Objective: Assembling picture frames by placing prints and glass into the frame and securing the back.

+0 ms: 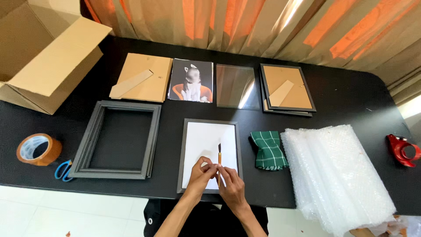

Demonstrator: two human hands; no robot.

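A grey picture frame (209, 123) lies face down near the table's front edge, with a white sheet (206, 140) inside it. Both my hands meet over its lower part. My right hand (231, 186) grips a small tool with a yellow handle and dark tip (219, 154), its tip pointing away from me over the white sheet. My left hand (201, 173) pinches at the lower end of that tool, fingers curled, touching the right hand's fingers. A green checked cloth (268, 149) lies folded just right of the frame.
A stack of empty grey frames (87, 145), brown tape roll (38, 149) and blue scissors (63, 170) lie left. Behind: a backing board (142, 77), photo (191, 81), glass pane (236, 85), backed frame (287, 87). Bubble wrap (337, 175), red tape dispenser (402, 150) right; cardboard box (39, 52) far left.
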